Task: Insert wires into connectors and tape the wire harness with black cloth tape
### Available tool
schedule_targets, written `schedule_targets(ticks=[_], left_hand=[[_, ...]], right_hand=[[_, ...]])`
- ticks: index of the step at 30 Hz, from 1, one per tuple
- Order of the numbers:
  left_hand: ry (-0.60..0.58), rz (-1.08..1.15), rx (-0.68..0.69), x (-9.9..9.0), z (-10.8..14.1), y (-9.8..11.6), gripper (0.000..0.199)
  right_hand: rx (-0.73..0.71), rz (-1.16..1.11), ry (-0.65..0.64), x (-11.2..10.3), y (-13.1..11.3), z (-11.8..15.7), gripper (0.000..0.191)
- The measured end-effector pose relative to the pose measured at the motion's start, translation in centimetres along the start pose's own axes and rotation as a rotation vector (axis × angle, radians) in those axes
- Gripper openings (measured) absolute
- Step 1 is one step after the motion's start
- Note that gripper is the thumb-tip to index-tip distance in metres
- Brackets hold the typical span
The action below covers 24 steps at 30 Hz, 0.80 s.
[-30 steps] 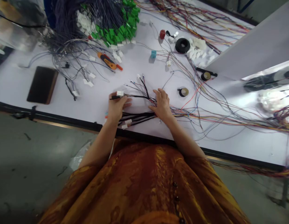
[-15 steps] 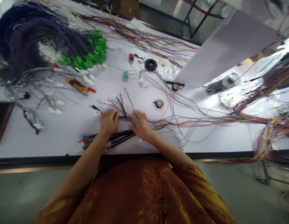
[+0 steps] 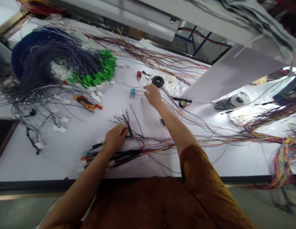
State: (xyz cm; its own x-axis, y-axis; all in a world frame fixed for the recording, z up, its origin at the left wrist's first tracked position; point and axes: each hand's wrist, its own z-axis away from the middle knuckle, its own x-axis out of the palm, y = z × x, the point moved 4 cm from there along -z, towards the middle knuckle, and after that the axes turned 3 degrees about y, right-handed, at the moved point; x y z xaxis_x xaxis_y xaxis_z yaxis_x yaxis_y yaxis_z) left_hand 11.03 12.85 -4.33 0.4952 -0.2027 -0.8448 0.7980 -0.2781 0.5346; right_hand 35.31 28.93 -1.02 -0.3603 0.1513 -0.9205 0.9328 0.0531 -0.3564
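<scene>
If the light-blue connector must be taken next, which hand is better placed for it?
Probably the right hand: its fingertips are only a short way from the light-blue connector. The left hand is farther, down beside the black-wrapped wire branch.

Toward the far left corner of the desk (image 3: 54, 162), green connectors (image 3: 108, 66) are showing smooth, slightly glossy plastic. The white desktop is looking smooth, catching a soft sheen toward the right edge, where a clear plastic bag (image 3: 245, 114) is glaring in glossy wrinkles. Mid-desk, slim wire ends (image 3: 113, 115) are glinting like metal, and a black roll (image 3: 154, 82) is looking mostly matt. Over the near edge, the cloth sleeve (image 3: 198, 165) is creasing softly, with faint lustre.
</scene>
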Motion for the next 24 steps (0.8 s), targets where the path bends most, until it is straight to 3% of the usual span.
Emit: schedule_targets(ticks=[3, 6, 9, 12, 15, 17, 19, 21, 24], left_hand=[[0.063, 0.128, 0.000, 0.0, 0.1, -0.6, 0.023], [0.198, 0.325, -0.051, -0.4, 0.2, -1.3, 0.018], [0.303, 0.749, -0.078, -0.8, 0.0, -1.6, 0.033], [0.253, 1.155, -0.050, -0.9, -0.6, -1.2, 0.056], [0.221, 1.231, -0.106, -0.7, -0.9, -0.8, 0.049], [0.210, 1.227, -0.153, -0.5, -0.8, -0.7, 0.042], [0.203, 1.227, -0.202, -0.3, -0.6, -0.7, 0.040], [0.240, 1.236, -0.251, -0.3, -0.3, -0.9, 0.039], [0.259, 1.247, -0.274, -0.5, 0.0, -1.1, 0.042]], right_hand=[[-0.017, 0.078, -0.037, 0.5, -1.5, -2.0, 0.015], [-0.057, 0.010, 0.052, -1.6, -3.4, -0.9, 0.018], [-0.176, -0.088, 0.073, -3.8, -6.2, 4.0, 0.024], [-0.336, -0.037, -0.146, -3.6, -9.0, 10.4, 0.029], [-0.402, -0.030, -0.290, -2.5, -10.2, 15.1, 0.033], [-0.398, -0.117, -0.328, -1.9, -9.9, 16.3, 0.029], [-0.314, -0.256, -0.324, -1.7, -8.6, 15.9, 0.022], [-0.167, -0.350, -0.280, -1.6, -6.2, 14.1, 0.026], [0.022, -0.275, -0.190, -1.8, -1.2, 10.2, 0.034]])
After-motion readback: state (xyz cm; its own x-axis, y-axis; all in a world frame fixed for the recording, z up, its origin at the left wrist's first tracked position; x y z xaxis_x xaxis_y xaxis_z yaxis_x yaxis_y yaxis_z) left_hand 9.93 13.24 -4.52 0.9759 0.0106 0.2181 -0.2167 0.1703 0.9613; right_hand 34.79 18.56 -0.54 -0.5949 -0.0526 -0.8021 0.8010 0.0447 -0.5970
